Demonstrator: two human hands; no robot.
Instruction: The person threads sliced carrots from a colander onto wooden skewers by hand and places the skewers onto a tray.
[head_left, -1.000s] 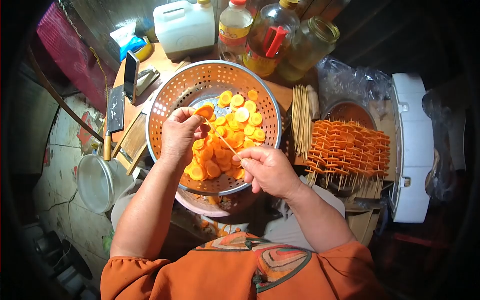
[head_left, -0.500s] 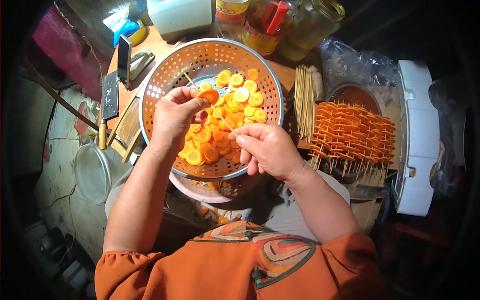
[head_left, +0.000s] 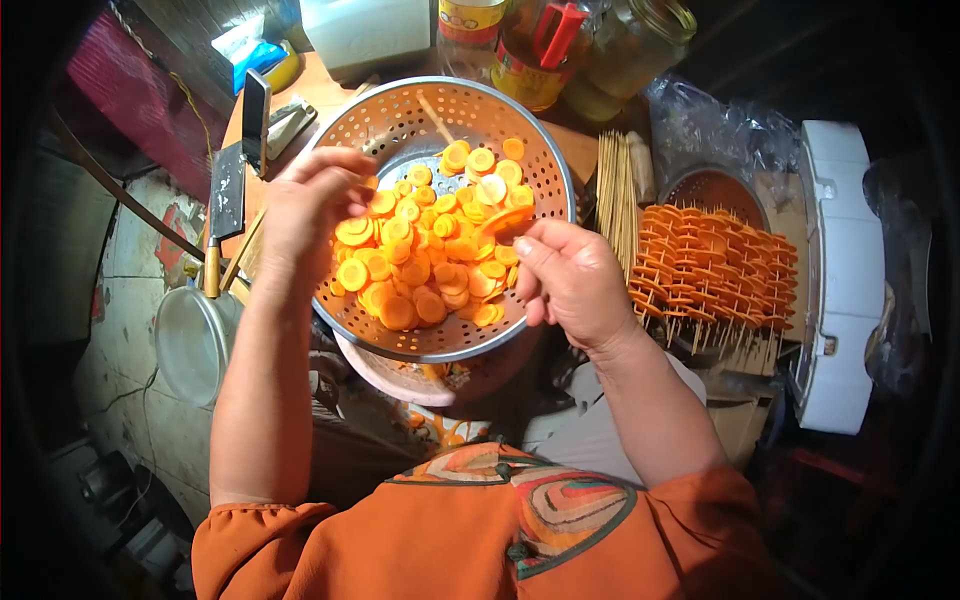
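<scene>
A metal colander (head_left: 550, 160) holds a heap of round carrot slices (head_left: 410, 260). My right hand (head_left: 570, 275) is closed on a wooden skewer (head_left: 436, 117) that slants up and left across the colander. A carrot slice (head_left: 507, 220) is threaded on the skewer close to my right fingertips. Over the colander's left side hovers my left hand (head_left: 325, 200), slightly blurred, its fingers bent and apart. A bit of orange shows by its fingertips; whether they touch a slice is unclear.
Right of the colander lie a bundle of bare skewers (head_left: 622, 190) and rows of loaded carrot skewers (head_left: 710, 260). A white foam box piece (head_left: 840, 280) stands at far right. At left are a cleaver (head_left: 228, 190), a phone (head_left: 255, 120) and a bucket (head_left: 190, 345). Jars stand behind.
My left hand has let go of the carrot slice on the skewer and moved left. The slice now sits by my right hand, which has moved slightly right with the skewer.
</scene>
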